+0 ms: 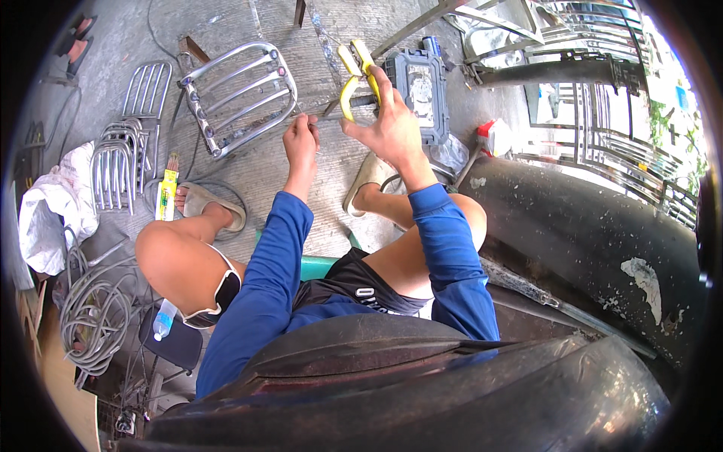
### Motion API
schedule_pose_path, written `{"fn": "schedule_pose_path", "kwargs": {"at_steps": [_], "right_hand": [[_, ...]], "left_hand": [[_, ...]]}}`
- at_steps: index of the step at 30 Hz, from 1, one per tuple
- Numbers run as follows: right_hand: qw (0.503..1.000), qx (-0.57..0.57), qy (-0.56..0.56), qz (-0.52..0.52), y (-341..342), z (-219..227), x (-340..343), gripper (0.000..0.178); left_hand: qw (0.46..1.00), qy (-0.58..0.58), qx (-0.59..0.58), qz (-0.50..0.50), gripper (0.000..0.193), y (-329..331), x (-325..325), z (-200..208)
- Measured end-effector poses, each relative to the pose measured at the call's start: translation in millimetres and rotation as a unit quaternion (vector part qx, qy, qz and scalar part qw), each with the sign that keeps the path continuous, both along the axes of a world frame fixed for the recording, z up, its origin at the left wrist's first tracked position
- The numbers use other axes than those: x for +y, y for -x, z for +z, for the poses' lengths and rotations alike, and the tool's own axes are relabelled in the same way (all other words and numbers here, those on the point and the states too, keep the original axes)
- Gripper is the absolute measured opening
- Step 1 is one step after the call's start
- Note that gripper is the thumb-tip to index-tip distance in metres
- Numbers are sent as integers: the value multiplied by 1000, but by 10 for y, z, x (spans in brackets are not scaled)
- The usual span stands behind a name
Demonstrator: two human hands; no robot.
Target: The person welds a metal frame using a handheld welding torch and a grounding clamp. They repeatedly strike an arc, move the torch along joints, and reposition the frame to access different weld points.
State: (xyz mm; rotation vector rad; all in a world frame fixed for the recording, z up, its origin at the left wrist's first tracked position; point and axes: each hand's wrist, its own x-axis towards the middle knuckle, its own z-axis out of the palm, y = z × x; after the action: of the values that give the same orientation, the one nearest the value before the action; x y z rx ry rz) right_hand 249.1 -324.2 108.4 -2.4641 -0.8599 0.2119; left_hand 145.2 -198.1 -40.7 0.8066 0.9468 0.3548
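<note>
My right hand grips a yellow clamp-like tool, its index finger along one arm and its thumb near the lower end. The tool's two blunt yellow ends point away from me. To its left, my left hand is closed in a pinch on a thin rod, mostly hidden by the fingers. Just beyond that hand, to the left, a shiny tubular metal rack with several parallel bars is propped above the floor. The hands are apart from each other.
A grey toolbox stands right of my right hand. Stacked metal racks, a yellow packet, a white sack and coiled cable lie left. A large dark cylinder fills the right. Dark headgear covers the lower view.
</note>
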Motion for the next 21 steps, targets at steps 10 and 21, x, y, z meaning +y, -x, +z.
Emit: {"fn": "schedule_pose_path", "kwargs": {"at_steps": [10, 21], "right_hand": [[993, 98, -37, -59, -14, -30, -73, 111], [987, 22, -123, -98, -286, 24, -199, 105]], "left_hand": [[1000, 13, -12, 5, 33, 31, 30, -41], [999, 29, -18, 18, 35, 9, 54, -10]]}}
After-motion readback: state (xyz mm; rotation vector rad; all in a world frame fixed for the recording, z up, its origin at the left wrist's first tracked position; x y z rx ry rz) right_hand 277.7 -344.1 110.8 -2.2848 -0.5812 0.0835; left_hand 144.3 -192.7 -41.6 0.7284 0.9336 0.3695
